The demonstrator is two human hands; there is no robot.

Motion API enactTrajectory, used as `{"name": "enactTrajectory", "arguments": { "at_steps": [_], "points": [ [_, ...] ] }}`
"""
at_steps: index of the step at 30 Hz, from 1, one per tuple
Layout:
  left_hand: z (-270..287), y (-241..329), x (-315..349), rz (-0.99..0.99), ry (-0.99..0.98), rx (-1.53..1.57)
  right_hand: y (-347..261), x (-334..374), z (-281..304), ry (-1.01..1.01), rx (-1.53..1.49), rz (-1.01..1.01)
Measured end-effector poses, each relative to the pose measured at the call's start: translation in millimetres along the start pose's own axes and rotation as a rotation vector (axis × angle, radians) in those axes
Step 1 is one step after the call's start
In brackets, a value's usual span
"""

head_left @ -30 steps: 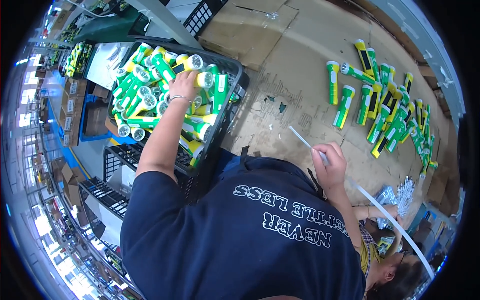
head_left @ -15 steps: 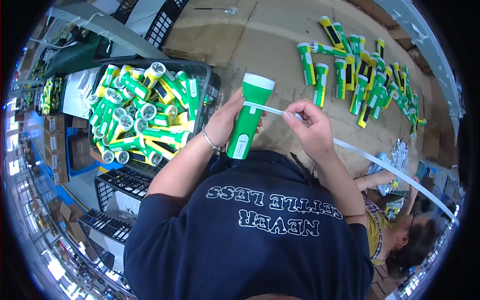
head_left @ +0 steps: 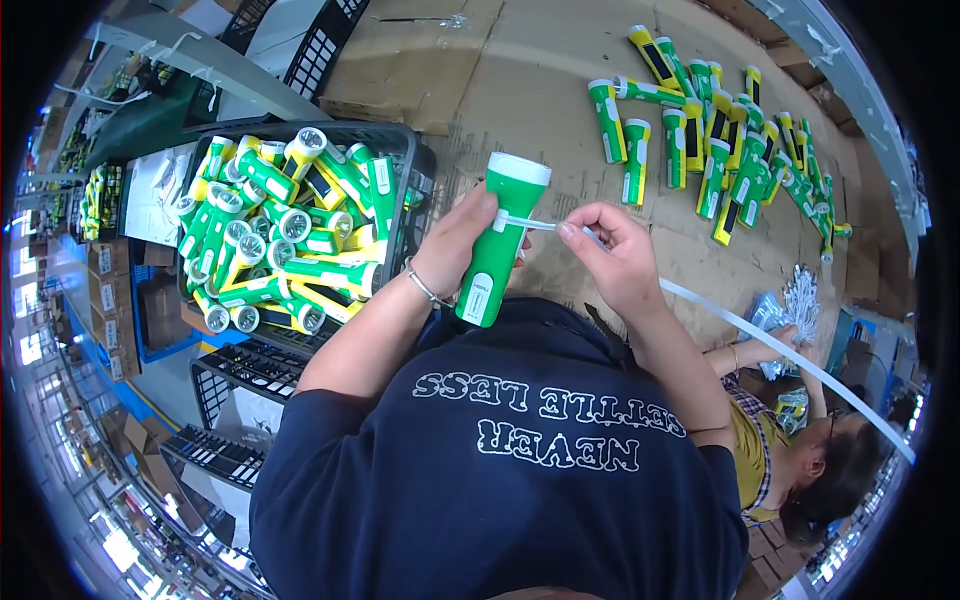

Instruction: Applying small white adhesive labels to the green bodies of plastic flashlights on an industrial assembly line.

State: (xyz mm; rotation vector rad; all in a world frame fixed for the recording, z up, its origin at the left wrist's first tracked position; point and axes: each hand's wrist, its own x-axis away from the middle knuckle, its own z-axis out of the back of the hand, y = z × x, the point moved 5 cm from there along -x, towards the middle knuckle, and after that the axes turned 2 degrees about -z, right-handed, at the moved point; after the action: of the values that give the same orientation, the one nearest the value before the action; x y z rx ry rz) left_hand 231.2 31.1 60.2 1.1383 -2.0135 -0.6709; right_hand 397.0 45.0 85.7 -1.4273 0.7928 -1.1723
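Upright in front of my chest is a green flashlight [head_left: 492, 255] with a white head rim and a pale switch plate. My left hand [head_left: 455, 240] is closed round its side, with some fingers hidden behind it. A narrow white strap [head_left: 530, 224] runs from the flashlight's upper body to my right hand [head_left: 612, 245], whose thumb and forefinger pinch it. Left of my hands, a black crate [head_left: 405, 160] is heaped with green and yellow flashlights [head_left: 268, 175].
More flashlights [head_left: 745, 150] lie on the cardboard-covered table [head_left: 540, 80] at far right. A long white strip [head_left: 780, 345] slants to the lower right; its link to my strap is unclear. A co-worker's arm [head_left: 750, 350] is near white cords [head_left: 800, 300]. Black crates [head_left: 235, 375] stand lower left.
The flashlight has dropped slightly lower in view, and the strap between it and my right hand looks a little shorter. My right hand has shifted slightly left. Both grips stay the same.
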Motion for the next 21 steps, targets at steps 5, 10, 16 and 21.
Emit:
{"name": "enactTrajectory", "arguments": {
  "at_steps": [5, 10, 16, 21],
  "points": [
    [3, -7, -8, -0.036, 0.032, -0.27, -11, 6, 1, 0.049, 0.133, 0.11],
    [31, -44, -53, -0.222, 0.07, -0.692, -29, 22, -8, 0.168, 0.816, 0.598],
    [125, -116, -166, 0.251, 0.457, -0.256, -9, 47, 24, 0.274, 0.814, 0.447],
    [108, -96, -238, -0.069, 0.625, -0.98, 15, 62, 43, 0.299, 0.637, 0.26]
  ]
}}
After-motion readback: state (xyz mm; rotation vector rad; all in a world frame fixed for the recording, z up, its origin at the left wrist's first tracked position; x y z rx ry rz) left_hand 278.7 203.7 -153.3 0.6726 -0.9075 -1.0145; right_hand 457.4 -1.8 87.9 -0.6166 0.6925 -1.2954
